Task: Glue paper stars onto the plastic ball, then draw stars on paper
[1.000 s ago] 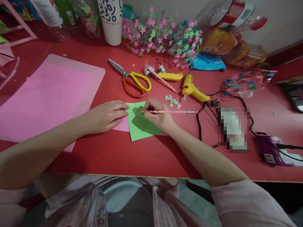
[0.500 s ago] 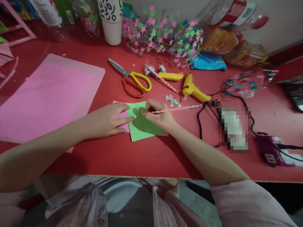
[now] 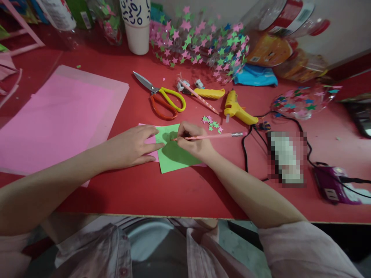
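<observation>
My right hand [image 3: 194, 143] is closed around a pink pencil [image 3: 216, 136], its tip touching a sheet of green paper [image 3: 171, 160]. The pencil's eraser end points right. Flat on the paper's left side lies my left hand [image 3: 136, 147], fingers spread. Beneath the green sheet, a piece of pink paper [image 3: 150, 143] sticks out at the left. Small green and pink paper stars [image 3: 213, 123] lie just behind my right hand. Any marks on the green sheet near the pencil tip are too faint to make out.
Scissors [image 3: 158, 92], a yellow utility knife [image 3: 209, 93], a second pencil [image 3: 201, 98] and a yellow glue gun [image 3: 238, 110] lie behind the hands. Large pink sheets [image 3: 66, 119] cover the left. Black cords run to a purple box [image 3: 333, 185]. A white cup [image 3: 136, 31] stands at the back.
The pencil's eraser end has dipped slightly, and its tip has shifted a touch left on the green paper. My left hand stays in place.
</observation>
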`<act>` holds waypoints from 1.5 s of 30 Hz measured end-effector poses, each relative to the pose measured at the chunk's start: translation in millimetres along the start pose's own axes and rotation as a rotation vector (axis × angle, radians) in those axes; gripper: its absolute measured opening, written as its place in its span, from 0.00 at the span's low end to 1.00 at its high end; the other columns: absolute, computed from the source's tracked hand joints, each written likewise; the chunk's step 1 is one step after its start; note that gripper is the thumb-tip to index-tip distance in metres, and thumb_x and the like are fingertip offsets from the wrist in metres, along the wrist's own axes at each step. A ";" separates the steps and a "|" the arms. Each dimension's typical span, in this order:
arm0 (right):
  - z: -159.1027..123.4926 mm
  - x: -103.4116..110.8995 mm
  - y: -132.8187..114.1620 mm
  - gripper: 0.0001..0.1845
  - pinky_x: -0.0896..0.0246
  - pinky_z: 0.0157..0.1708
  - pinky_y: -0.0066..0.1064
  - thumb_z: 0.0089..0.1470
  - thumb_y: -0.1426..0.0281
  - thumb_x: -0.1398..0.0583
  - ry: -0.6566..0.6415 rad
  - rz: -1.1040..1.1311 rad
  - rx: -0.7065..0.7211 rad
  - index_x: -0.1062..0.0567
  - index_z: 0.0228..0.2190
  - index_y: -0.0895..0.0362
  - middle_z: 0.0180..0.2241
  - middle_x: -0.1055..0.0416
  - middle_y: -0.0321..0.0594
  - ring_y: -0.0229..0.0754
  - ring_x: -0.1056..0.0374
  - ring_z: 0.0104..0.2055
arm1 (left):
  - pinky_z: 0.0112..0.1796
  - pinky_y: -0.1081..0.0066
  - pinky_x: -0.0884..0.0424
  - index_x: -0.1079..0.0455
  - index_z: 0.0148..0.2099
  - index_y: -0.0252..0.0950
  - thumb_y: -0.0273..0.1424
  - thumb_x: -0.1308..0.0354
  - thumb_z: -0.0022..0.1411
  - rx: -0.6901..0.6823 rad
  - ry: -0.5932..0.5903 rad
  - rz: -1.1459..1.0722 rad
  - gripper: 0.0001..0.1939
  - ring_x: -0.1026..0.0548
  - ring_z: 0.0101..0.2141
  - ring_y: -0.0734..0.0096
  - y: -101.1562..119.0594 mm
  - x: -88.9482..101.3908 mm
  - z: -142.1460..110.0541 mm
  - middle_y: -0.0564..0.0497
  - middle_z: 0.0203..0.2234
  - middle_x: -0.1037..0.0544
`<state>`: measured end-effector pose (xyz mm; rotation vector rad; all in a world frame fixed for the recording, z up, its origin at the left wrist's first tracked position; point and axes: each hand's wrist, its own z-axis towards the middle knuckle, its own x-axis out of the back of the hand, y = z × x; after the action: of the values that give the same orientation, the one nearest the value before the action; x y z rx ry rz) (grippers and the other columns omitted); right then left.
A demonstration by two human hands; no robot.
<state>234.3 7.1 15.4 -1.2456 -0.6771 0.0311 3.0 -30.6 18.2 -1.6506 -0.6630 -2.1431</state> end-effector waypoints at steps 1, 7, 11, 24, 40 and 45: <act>-0.1 -0.5 0.5 0.07 0.56 0.22 0.26 0.41 0.74 0.45 -0.001 0.002 0.003 0.41 0.19 0.54 0.17 0.47 0.27 0.30 0.51 0.21 | 0.50 0.48 0.31 0.30 0.56 0.33 0.39 0.50 0.68 0.003 -0.002 0.001 0.21 0.31 0.52 0.46 0.0 -0.4 0.0 0.30 0.51 0.32; -0.2 -2.6 1.7 0.06 0.55 0.21 0.25 0.44 0.74 0.44 -0.018 -0.010 0.031 0.38 0.20 0.55 0.18 0.43 0.27 0.30 0.49 0.21 | 0.49 0.49 0.31 0.29 0.55 0.33 0.38 0.51 0.68 0.010 0.003 -0.003 0.20 0.31 0.52 0.48 0.2 -1.8 0.3 0.32 0.50 0.31; -0.9 -3.6 -0.3 0.06 0.53 0.23 0.25 0.46 0.74 0.44 -0.044 -0.011 0.033 0.37 0.22 0.55 0.19 0.42 0.28 0.30 0.48 0.22 | 0.48 0.48 0.30 0.28 0.54 0.33 0.37 0.51 0.68 0.000 0.021 -0.001 0.19 0.31 0.51 0.47 0.3 -2.3 0.4 0.31 0.49 0.30; -2.8 -6.1 0.9 0.06 0.53 0.23 0.25 0.47 0.75 0.44 -0.017 -0.026 0.052 0.38 0.23 0.55 0.20 0.41 0.28 0.30 0.47 0.22 | 0.50 0.48 0.32 0.28 0.53 0.33 0.36 0.49 0.67 0.032 0.016 -0.041 0.18 0.31 0.52 0.47 0.8 -3.0 0.3 0.32 0.50 0.30; -3.3 -6.3 3.7 0.07 0.54 0.22 0.26 0.42 0.75 0.45 0.141 -0.064 -0.031 0.41 0.20 0.54 0.18 0.43 0.28 0.31 0.48 0.22 | 0.49 0.49 0.31 0.29 0.55 0.34 0.36 0.50 0.68 0.032 -0.020 -0.021 0.19 0.31 0.52 0.48 0.1 -1.7 0.2 0.32 0.52 0.31; -3.6 -5.7 3.9 0.07 0.54 0.22 0.26 0.42 0.75 0.45 0.142 -0.073 -0.031 0.41 0.20 0.54 0.18 0.43 0.28 0.31 0.48 0.22 | 0.50 0.49 0.31 0.29 0.55 0.33 0.35 0.51 0.68 0.017 -0.009 -0.015 0.19 0.31 0.52 0.48 0.0 -1.3 0.1 0.31 0.51 0.31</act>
<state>232.8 3.1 8.8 -1.2394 -0.6005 -0.1276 3.4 -30.5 17.0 -1.6531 -0.6965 -2.1360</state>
